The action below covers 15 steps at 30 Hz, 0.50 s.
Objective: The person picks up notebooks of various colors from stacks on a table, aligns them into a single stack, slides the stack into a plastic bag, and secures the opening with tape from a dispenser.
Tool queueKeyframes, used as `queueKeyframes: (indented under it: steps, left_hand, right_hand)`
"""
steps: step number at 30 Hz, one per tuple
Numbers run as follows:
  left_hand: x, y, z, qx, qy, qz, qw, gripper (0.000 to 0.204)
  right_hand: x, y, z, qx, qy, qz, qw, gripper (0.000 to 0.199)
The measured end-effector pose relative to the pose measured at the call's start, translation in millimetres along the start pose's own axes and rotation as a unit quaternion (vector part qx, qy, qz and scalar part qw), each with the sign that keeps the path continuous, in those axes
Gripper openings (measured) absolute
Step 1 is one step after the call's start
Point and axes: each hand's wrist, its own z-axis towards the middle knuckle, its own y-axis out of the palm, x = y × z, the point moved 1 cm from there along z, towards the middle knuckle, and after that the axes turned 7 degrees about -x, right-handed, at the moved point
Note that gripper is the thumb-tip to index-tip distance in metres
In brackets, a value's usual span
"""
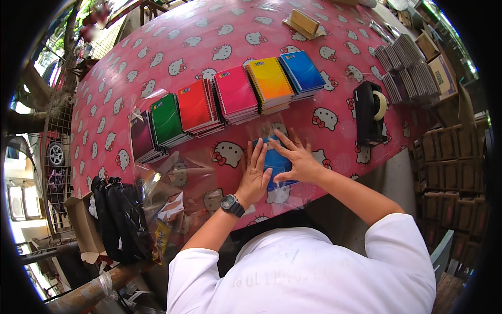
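Observation:
A blue notebook [277,163] lies near the table's front edge, with clear plastic about it. My left hand [254,175] rests along its left side, fingers stretched out. Across its upper right part my right hand [299,161] lies with fingers spread. Both hands are flat and grip nothing. Behind them runs a row of spiral notebook stacks: purple [144,135], green [168,121], red [197,106], pink [236,93], yellow [270,81] and blue [302,72]. Loose clear plastic [172,183] spreads left of my left hand.
A black tape dispenser [368,115] stands to the right. Wrapped notebook bundles [410,73] are piled at the far right, and a wooden holder [303,24] sits at the back. A black bag [119,217] and an open carton [83,230] are at the left edge.

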Motion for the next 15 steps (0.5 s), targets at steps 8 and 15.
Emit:
queueKeyframes:
  steps: [8,15]
  left_hand:
    - [15,-21,21,-0.042,-0.057,0.046,0.996,0.070]
    - [5,-18,18,-0.017,-0.043,-0.077,0.996,0.070]
  right_hand:
    - [-2,11,2,0.092,0.000,0.029,0.995,0.133]
    - [19,-7,-82,0.161,0.067,0.007,0.985,0.121]
